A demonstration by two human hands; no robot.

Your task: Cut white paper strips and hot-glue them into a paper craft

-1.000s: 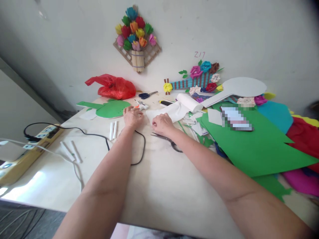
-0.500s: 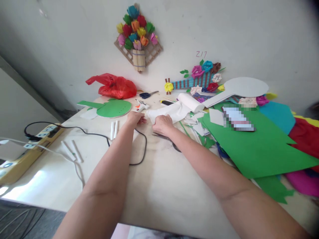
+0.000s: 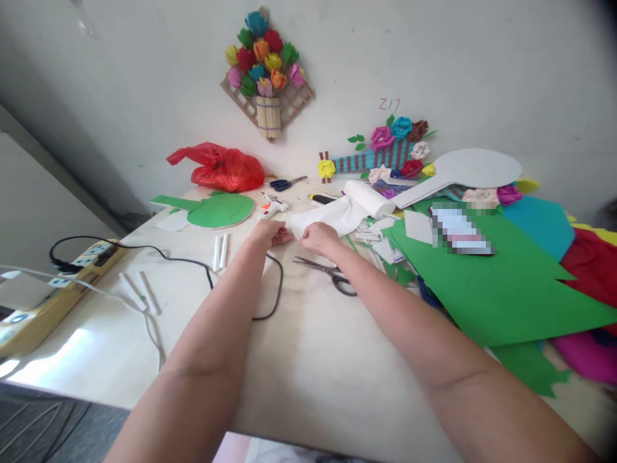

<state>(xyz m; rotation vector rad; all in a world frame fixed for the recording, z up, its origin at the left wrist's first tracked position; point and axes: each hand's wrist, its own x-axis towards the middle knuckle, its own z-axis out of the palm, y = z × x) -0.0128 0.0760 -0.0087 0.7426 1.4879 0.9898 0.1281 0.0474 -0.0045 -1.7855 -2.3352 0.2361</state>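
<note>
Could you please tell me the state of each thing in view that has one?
White roll, partly unrolled.
Left hand, curled at the roll's loose end.
Right hand, curled on the loose end.
Black-handled scissors, blades slightly parted.
Red bag, crumpled.
Glue gun, lying on its side.
Power strip, black plug inserted.
Phone, lying flat.

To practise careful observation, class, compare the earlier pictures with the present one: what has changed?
The left hand has moved right, away from the glue gun it partly covered, to the loose end of the white paper. Whether it grips the paper is unclear. The right hand stays at the paper; the glue gun, red bag and white sticks stay put.
</note>
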